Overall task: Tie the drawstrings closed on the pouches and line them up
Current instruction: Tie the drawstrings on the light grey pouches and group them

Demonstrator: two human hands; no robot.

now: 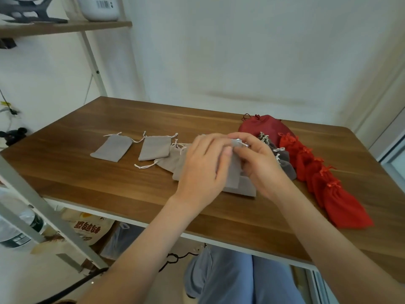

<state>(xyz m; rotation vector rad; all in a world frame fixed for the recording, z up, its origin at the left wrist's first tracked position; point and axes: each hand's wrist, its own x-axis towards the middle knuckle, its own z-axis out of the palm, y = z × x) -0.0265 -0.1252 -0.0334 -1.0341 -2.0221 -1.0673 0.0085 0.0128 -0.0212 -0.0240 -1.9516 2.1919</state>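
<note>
Both forearms reach in from the near edge and meet over the middle of the wooden worktop (98,185), where the hands hold one grey pouch (230,172) a little above the wood. The left hand (203,165) lies back-up, fingers curled over the pouch's upper left side, thumb against the cloth. The right hand (260,163) curls in from the other side and pinches the gathered neck, where a pale drawstring (240,144) shows. The grip is slightly blurred, so which fingers hold the cord cannot be told.

Directly beneath the grey pouch, a flat spare pouch (244,188) lies on the wood. Left of the grey pouch sits a loose heap of open pouches (172,160). Further left lie a flat pouch (154,148) and an outer flat pouch (111,148), side by side and apart. Right of the grey pouch, just past the right hand, runs a row of cinched dark grey pouches (285,160). Beside it a row of bright red pouches (317,178) overlaps toward the near edge. Behind and right of the grey pouch rests a larger dark red pouch (263,126).

A white wall stands behind. High to the left is a wooden shelf (65,27). Below the grey pouch, under the worktop, are a printed bag (92,227) and blue trousers (230,279).
</note>
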